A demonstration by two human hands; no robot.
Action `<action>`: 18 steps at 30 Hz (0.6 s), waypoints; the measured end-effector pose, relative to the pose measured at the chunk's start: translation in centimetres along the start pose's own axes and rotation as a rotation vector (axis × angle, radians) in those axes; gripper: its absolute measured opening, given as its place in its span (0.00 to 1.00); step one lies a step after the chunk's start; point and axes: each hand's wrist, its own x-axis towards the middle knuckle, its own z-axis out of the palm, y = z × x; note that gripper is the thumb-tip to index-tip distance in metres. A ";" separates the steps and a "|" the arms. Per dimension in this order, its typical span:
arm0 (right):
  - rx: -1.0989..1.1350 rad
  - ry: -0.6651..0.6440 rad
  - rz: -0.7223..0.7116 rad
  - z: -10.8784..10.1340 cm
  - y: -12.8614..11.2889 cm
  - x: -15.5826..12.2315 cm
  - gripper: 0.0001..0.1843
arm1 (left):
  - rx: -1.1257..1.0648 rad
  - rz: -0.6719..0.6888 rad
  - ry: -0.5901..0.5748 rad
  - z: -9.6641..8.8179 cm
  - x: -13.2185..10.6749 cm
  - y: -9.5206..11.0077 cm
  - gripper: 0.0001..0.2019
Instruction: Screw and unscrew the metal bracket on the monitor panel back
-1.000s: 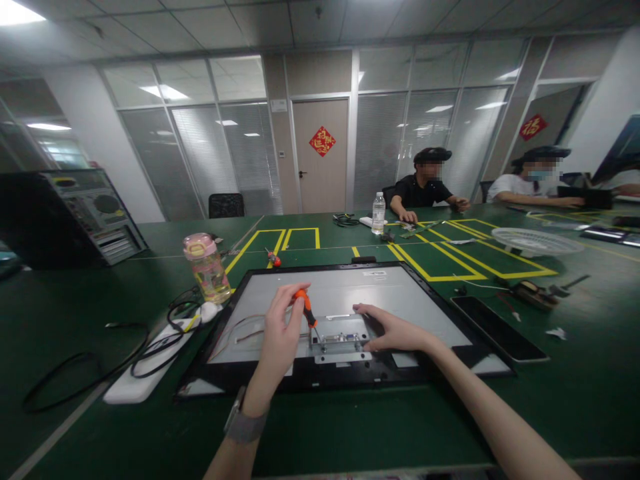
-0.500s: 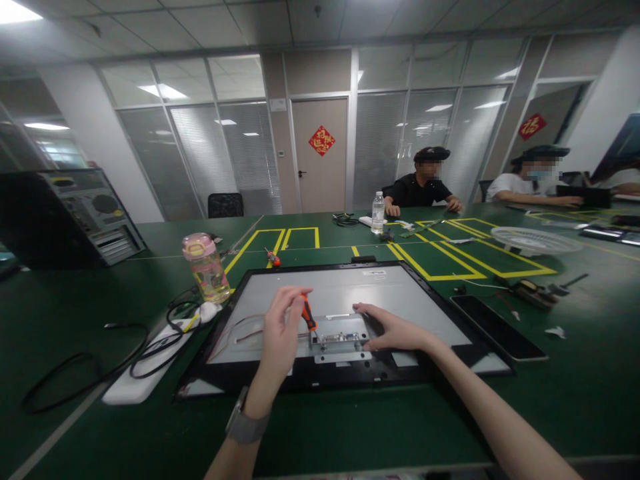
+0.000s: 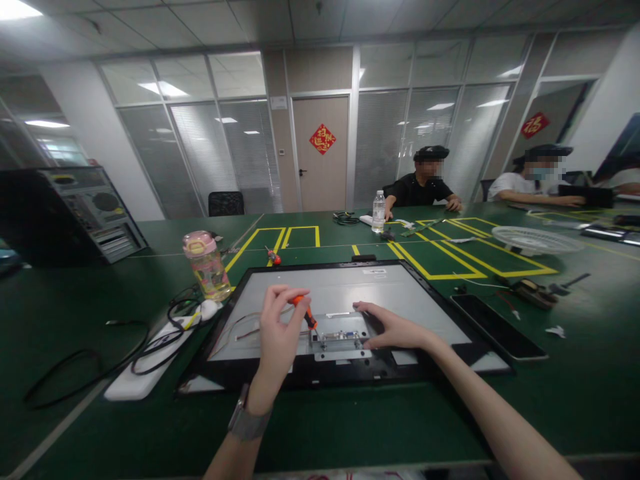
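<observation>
My left hand (image 3: 280,327) is closed around the top of an orange and black screwdriver (image 3: 307,313). The screwdriver leans, its lower end down at the left end of a metal bracket (image 3: 343,357) with a row of connector ports (image 3: 340,336). Whether its tip sits in a screw is too small to tell. On the bracket's right side, my right hand (image 3: 393,327) grips it, thumb near the ports and fingers at the far edge. Beneath both hands a monitor panel (image 3: 320,283) lies back side up, grey with a black frame. Thin wires (image 3: 247,333) run across its left part.
Left of the panel are a white power strip (image 3: 135,373), black cables (image 3: 83,357) and a pink-lidded bottle (image 3: 207,267). A black phone (image 3: 500,327) lies to the right. Another screwdriver (image 3: 274,258) is beyond the panel. Co-workers sit across the table near a water bottle (image 3: 379,212).
The screwdriver's handle has tipped further to the left, my left fingers turning with it. My right hand stays in place. Across the table, a co-worker's hand has shifted beside the water bottle.
</observation>
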 end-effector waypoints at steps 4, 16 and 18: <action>-0.006 0.001 0.000 0.0 -0.1 0.0 0.47 | -0.043 -0.027 -0.043 -0.2 0.1 -0.1 0.11; -0.008 0.001 -0.003 0.0 0.0 0.0 0.48 | -0.073 -0.042 -0.070 -0.2 0.0 0.1 0.12; -0.007 0.005 -0.008 0.0 0.1 0.0 0.48 | -0.092 -0.076 -0.083 -0.3 -0.1 0.1 0.13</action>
